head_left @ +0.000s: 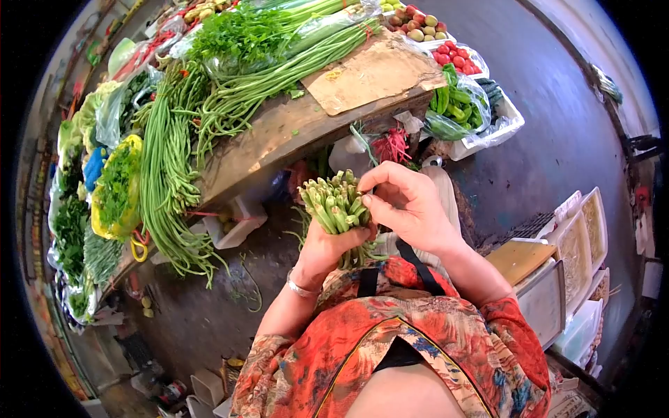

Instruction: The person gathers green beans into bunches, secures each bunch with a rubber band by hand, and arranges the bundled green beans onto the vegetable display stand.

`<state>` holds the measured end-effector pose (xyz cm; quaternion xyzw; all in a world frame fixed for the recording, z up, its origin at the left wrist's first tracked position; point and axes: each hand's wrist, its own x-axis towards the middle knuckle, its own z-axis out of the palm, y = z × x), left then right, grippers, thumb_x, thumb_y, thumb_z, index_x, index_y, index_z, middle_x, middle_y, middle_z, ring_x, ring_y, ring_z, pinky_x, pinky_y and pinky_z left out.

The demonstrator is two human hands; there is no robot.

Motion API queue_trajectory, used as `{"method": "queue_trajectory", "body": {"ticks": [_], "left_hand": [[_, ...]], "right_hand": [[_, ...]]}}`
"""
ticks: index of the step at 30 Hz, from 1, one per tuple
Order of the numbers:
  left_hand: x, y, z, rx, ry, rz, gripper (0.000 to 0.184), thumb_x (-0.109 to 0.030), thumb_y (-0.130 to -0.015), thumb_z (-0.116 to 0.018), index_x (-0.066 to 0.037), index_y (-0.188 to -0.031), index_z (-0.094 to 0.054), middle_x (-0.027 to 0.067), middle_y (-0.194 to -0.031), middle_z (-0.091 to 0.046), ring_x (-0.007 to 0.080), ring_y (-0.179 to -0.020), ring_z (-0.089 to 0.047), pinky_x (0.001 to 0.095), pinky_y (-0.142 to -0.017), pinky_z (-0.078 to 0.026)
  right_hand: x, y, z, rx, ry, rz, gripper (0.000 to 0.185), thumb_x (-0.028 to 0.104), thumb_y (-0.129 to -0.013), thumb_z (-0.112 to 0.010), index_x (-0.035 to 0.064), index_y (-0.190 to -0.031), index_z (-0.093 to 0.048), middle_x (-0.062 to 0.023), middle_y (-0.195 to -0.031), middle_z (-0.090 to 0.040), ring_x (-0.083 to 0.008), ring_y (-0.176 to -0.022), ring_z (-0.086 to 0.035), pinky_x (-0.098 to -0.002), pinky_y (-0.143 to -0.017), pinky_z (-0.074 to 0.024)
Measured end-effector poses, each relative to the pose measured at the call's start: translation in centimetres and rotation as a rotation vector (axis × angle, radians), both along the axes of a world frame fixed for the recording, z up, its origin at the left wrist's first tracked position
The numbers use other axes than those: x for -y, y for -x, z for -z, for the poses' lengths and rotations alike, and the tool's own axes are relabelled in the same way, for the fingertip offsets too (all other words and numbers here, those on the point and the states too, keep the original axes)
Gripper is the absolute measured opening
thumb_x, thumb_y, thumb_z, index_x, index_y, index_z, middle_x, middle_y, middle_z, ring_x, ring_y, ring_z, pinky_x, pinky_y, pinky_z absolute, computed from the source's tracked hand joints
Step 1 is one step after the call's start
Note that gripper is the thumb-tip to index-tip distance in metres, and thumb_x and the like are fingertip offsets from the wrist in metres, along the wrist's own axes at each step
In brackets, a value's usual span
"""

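Note:
A bunch of green stalks, cut ends up, stands in front of my body. My left hand is wrapped round it from below, with a bracelet at the wrist. At the bunch's upper right edge, my right hand has thumb and forefinger pinched close to the stalk ends; what lies between the fingertips is too small to tell. The lower part of the bunch is partly hidden by my left hand.
Long green beans hang over the edge of a wooden table, beside leafy greens and a cardboard sheet. White boxes of peppers and tomatoes stand beyond. Stacked bins are at right.

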<state>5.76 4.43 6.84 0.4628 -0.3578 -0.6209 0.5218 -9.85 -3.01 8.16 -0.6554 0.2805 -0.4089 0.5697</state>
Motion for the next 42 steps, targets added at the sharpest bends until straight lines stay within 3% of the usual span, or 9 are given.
{"method": "queue_trajectory", "body": {"ticks": [4,6,14,18,21,29,31,38,42], "left_hand": [[-0.1,0.0,0.7,0.000,0.016,-0.017,0.031,0.003,-0.076,-0.067,-0.001,-0.106,-0.060,0.0041,-0.092,-0.064,0.0149,-0.083,-0.062,0.0290,-0.075,-0.051],[0.0,0.4,0.4,0.000,0.029,-0.047,0.032,0.002,-0.076,-0.068,-0.001,-0.108,-0.059,0.0044,-0.094,-0.064,0.0148,-0.084,-0.061,0.0291,-0.076,-0.051],[0.0,0.2,0.9,0.088,0.106,0.047,0.037,-0.001,-0.076,-0.072,-0.001,-0.111,-0.060,0.0042,-0.099,-0.065,0.0148,-0.088,-0.062,0.0292,-0.077,-0.052],[0.5,0.0,0.6,0.315,0.145,0.107,0.033,-0.004,-0.076,-0.075,-0.001,-0.107,-0.062,0.0034,-0.098,-0.066,0.0131,-0.088,-0.062,0.0286,-0.075,-0.052],[0.4,0.2,0.3,0.183,0.101,0.070,0.033,-0.005,-0.076,-0.076,-0.002,-0.106,-0.063,0.0032,-0.097,-0.066,0.0123,-0.087,-0.061,0.0287,-0.074,-0.052],[0.7,0.2,0.2,0.306,0.148,0.075,0.030,-0.008,-0.076,-0.076,-0.004,-0.104,-0.063,0.0030,-0.095,-0.065,0.0122,-0.085,-0.061,0.0290,-0.073,-0.051],[0.6,0.1,0.8,0.307,0.148,0.075,0.030,-0.009,-0.076,-0.076,-0.004,-0.103,-0.063,0.0031,-0.095,-0.065,0.0125,-0.085,-0.061,0.0291,-0.073,-0.051],[-0.1,0.2,0.6,0.176,0.106,-0.052,0.032,-0.001,-0.076,-0.074,-0.003,-0.105,-0.063,0.0020,-0.098,-0.065,0.0136,-0.089,-0.061,0.0293,-0.079,-0.051],[-0.2,-1.2,0.5,0.141,0.050,0.062,0.029,0.001,-0.077,-0.073,-0.003,-0.105,-0.063,0.0025,-0.094,-0.065,0.0118,-0.087,-0.060,0.0278,-0.077,-0.051]], "right_hand": [[-0.2,0.8,-0.4,-0.016,-0.060,-0.088,0.015,-0.002,-0.088,-0.061,0.0010,-0.103,-0.058,-0.0003,-0.089,-0.058,-0.0053,-0.077,-0.057,-0.0223,-0.062,-0.0476],[0.3,1.0,-1.0,0.016,0.219,-0.144,0.016,0.000,-0.086,-0.065,0.0014,-0.102,-0.061,-0.0021,-0.086,-0.058,-0.0087,-0.075,-0.057,-0.0245,-0.062,-0.0469],[0.5,1.2,-0.1,-0.015,0.332,-0.146,0.014,0.004,-0.083,-0.068,0.0010,-0.095,-0.062,-0.0068,-0.085,-0.058,-0.0151,-0.072,-0.056,-0.0276,-0.063,-0.0445],[0.1,1.1,-0.2,0.048,0.183,-0.133,0.009,0.004,-0.086,-0.066,0.0007,-0.092,-0.061,-0.0044,-0.083,-0.056,-0.0106,-0.072,-0.053,-0.0256,-0.062,-0.0426],[-0.2,0.9,-0.1,0.095,0.043,-0.129,0.006,0.004,-0.088,-0.064,0.0011,-0.091,-0.061,-0.0024,-0.083,-0.054,-0.0081,-0.074,-0.052,-0.0242,-0.062,-0.0417],[-0.7,0.4,-0.2,0.210,-0.165,-0.107,0.005,0.002,-0.088,-0.064,0.0006,-0.090,-0.060,-0.0022,-0.081,-0.053,-0.0088,-0.074,-0.052,-0.0235,-0.063,-0.0416],[-0.5,0.8,-0.9,-0.005,0.235,-0.049,0.007,0.000,-0.086,-0.064,0.0001,-0.091,-0.060,-0.0044,-0.083,-0.056,-0.0130,-0.074,-0.055,-0.0256,-0.065,-0.0436],[-0.6,0.6,-0.7,-0.007,0.354,-0.040,0.015,0.000,-0.085,-0.066,0.0021,-0.100,-0.066,-0.0070,-0.091,-0.062,-0.0180,-0.080,-0.059,-0.0289,-0.071,-0.0478],[-0.1,1.2,-0.2,0.099,0.207,-0.015,0.017,0.000,-0.085,-0.066,0.0036,-0.102,-0.068,-0.0066,-0.095,-0.061,-0.0158,-0.084,-0.061,-0.0273,-0.073,-0.0496]]}}
